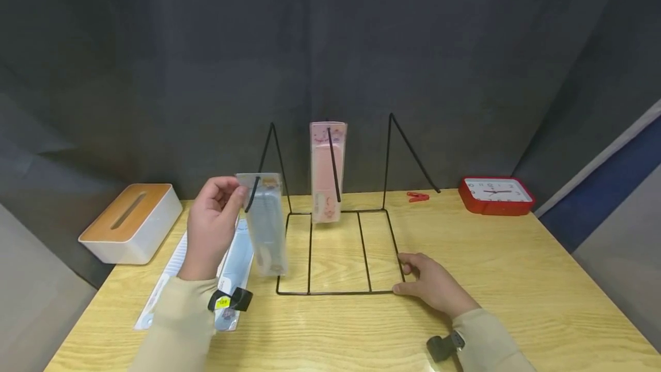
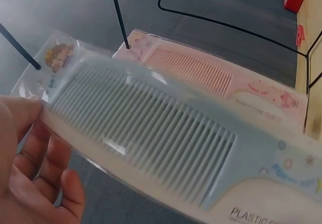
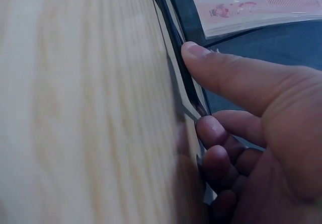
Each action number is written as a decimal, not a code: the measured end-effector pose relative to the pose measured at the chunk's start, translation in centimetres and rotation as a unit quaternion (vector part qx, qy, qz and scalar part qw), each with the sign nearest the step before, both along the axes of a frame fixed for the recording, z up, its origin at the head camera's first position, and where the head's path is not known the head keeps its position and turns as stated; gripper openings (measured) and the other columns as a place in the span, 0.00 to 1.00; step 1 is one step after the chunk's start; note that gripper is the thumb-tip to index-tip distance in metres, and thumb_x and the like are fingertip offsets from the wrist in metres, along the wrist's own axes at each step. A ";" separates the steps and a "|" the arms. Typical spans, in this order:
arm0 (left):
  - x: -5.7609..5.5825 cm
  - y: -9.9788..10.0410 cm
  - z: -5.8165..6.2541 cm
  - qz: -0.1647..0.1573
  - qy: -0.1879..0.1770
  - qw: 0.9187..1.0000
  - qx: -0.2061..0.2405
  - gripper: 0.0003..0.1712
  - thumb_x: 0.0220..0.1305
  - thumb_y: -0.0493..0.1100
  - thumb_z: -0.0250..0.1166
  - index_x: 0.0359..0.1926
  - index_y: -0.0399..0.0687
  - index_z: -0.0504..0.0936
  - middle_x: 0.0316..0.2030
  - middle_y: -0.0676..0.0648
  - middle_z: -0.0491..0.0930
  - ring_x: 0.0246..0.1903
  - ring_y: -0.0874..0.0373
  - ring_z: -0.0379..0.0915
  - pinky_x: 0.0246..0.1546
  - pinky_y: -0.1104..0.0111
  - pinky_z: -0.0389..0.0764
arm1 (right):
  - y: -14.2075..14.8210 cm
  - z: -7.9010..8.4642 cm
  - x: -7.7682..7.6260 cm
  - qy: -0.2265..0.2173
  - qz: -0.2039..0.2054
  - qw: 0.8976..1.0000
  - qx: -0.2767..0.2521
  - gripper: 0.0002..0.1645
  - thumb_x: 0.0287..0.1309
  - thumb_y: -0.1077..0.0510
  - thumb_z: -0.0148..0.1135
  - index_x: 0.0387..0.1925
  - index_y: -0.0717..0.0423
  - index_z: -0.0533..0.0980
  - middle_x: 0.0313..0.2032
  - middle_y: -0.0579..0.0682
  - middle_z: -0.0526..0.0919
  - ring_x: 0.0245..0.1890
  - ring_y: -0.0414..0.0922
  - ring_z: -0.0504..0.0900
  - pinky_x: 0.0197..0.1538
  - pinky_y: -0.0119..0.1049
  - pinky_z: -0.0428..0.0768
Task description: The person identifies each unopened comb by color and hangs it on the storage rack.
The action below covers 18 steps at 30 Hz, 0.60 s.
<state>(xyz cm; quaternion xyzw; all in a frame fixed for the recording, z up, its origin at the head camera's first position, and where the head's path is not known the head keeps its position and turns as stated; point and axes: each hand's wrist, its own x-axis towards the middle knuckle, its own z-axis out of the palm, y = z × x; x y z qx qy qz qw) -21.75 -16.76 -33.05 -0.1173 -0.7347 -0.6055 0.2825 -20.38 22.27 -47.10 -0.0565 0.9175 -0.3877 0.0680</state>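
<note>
1. Thumb and fingers of left hand [image 1: 210,231] pinch blue comb packet [image 1: 267,228], threaded on left prong [image 1: 252,197] of black rack [image 1: 338,293].
2. Right hand [image 1: 434,284] grips rack's near right corner; lower fingers hidden from head view.
3. Pink comb packet [image 1: 321,177], farther back, partly covered by middle prong [image 1: 334,164].
4. Left wrist view: "PLASTIC" legible on blue comb packet, unreadable from head; bottom end cut off.

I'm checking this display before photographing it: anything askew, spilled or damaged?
Nothing looks spilled or damaged. The blue comb pack hangs slightly aslant, but the left hand pinches its corner. Only the red clip seems stray, lying alone on the table beyond the back right corner of the black rack.
</note>
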 end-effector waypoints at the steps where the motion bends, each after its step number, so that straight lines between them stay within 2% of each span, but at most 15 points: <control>1: -0.1 0.0 0.1 0.000 0.002 1.000 -0.003 0.10 0.70 0.36 0.64 0.47 0.33 0.78 0.37 0.51 0.80 0.34 0.61 0.74 0.36 0.75 0.75 | 0.0 0.1 0.0 0.000 0.002 1.000 0.003 0.48 0.49 0.48 0.79 0.66 0.66 0.70 0.41 0.47 0.76 0.51 0.51 0.72 0.65 0.58 0.66; 9: -1.5 -0.1 0.6 0.017 -0.007 0.999 -0.042 0.13 0.72 0.42 0.63 0.49 0.35 0.78 0.39 0.50 0.79 0.36 0.60 0.73 0.36 0.76 0.74 | 0.0 0.6 0.1 -0.008 0.008 1.000 0.004 0.47 0.49 0.49 0.79 0.66 0.65 0.70 0.43 0.47 0.77 0.52 0.51 0.73 0.64 0.57 0.67; 14: -2.9 0.2 1.1 0.022 -0.026 0.998 -0.051 0.16 0.73 0.47 0.62 0.50 0.38 0.78 0.42 0.48 0.80 0.37 0.59 0.72 0.37 0.74 0.73 | 0.1 0.4 0.0 -0.015 0.002 1.000 0.002 0.47 0.49 0.50 0.79 0.66 0.65 0.70 0.43 0.47 0.77 0.52 0.51 0.72 0.64 0.56 0.67; 18: -4.2 0.3 1.5 0.022 -0.042 0.997 -0.055 0.17 0.73 0.49 0.62 0.52 0.40 0.78 0.45 0.47 0.80 0.41 0.59 0.73 0.41 0.74 0.73 | 0.2 0.2 -0.1 -0.011 0.001 1.000 0.005 0.47 0.48 0.49 0.80 0.66 0.64 0.71 0.42 0.46 0.77 0.51 0.50 0.72 0.64 0.56 0.67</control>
